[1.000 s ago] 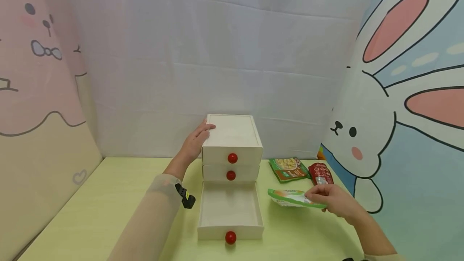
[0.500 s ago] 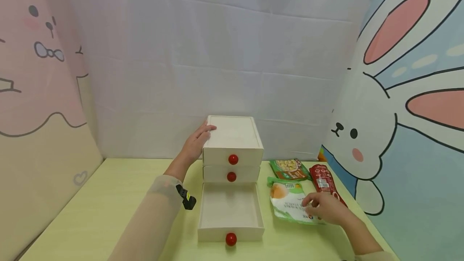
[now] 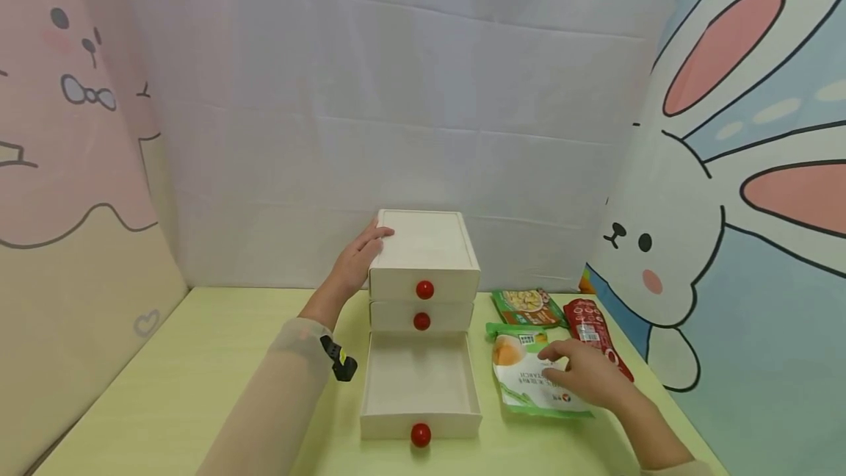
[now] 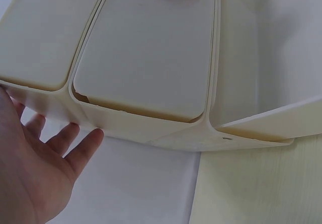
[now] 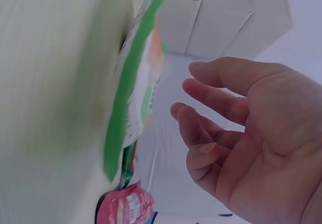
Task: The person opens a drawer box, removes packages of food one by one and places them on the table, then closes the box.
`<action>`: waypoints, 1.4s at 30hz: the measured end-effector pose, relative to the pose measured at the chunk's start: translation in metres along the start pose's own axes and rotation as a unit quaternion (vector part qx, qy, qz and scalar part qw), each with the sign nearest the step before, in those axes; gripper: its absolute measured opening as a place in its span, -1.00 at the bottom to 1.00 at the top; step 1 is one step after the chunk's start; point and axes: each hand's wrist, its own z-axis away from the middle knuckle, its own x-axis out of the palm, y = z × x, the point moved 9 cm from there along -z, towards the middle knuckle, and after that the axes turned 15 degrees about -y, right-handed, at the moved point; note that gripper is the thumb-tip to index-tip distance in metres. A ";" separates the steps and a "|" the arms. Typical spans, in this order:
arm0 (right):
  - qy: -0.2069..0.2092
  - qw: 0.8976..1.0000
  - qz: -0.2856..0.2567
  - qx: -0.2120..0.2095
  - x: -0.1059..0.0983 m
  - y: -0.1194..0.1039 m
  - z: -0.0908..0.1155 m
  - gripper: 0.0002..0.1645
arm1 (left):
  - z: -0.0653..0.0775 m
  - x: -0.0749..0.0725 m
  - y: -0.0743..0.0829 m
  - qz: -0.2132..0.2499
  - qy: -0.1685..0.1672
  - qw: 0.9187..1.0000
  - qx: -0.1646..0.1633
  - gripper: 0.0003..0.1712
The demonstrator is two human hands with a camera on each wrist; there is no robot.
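Note:
A white three-drawer cabinet (image 3: 426, 241) with round red knobs stands mid-table, its bottom drawer (image 3: 421, 426) pulled out and bare inside. My left hand (image 3: 352, 264) rests against its upper left side, fingertips over the top edge. In the left wrist view, the left fingers (image 4: 83, 148) lie along the cabinet's side. To the right of the drawer, a white and green starch packet (image 3: 522, 377) lies on the table. Just over it is my right hand (image 3: 590, 373), fingers loosely bent. The right wrist view shows a gap between those fingers and the packet (image 5: 135, 83), and nothing in the hand.
Behind the packet lies a green and brown food pouch (image 3: 529, 307). A red pouch (image 3: 595, 333) sits beside it, near the table's right edge. White cloth hangs at the back, and a rabbit-print curtain (image 3: 667, 241) borders the right side.
The starch packet, earlier pinched by the right hand and tilted up, now lies flat on the table. The right hand has let go and lifted off it. The left hand has stayed put.

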 end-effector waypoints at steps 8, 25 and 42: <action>0.001 0.998 -0.018 -0.057 0.005 -0.047 0.005 -0.66 | 0.002 0.000 -0.001 0.006 -0.002 1.000 0.004 -0.39; -0.075 0.975 0.006 -0.210 0.049 -0.153 0.029 -0.54 | 0.000 0.000 0.002 -0.004 -0.006 1.000 0.014 -0.38; -0.202 0.959 0.049 -0.191 0.129 -0.174 0.020 -0.48 | 0.001 0.001 0.002 0.003 -0.006 1.000 0.014 -0.39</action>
